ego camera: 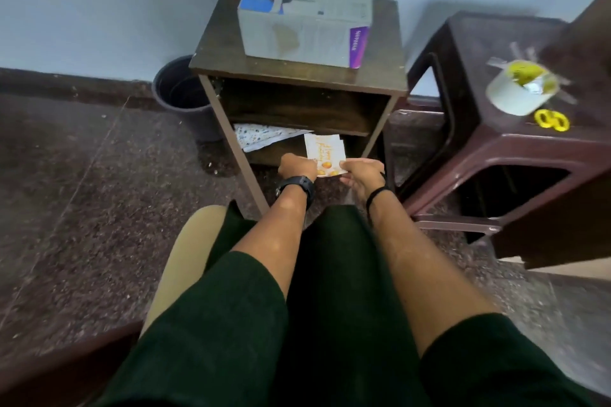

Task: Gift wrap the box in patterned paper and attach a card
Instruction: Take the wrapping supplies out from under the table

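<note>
A grey cardboard box (305, 15) with a blue and purple print stands on top of a small brown wooden table (228, 53). On the table's bottom shelf lies folded patterned paper (261, 137). A white card (325, 152) with orange writing and orange shapes is held in front of that shelf. My left hand (296, 167) grips the card's near left edge, and my right hand (362, 173) pinches its near right corner. A black watch is on my left wrist.
A dark maroon plastic stool (496, 142) stands to the right, carrying a roll of tape (520, 87) and yellow-handled scissors (552, 120). A black bin (185, 96) sits against the wall left of the table. My knees in dark shorts fill the foreground.
</note>
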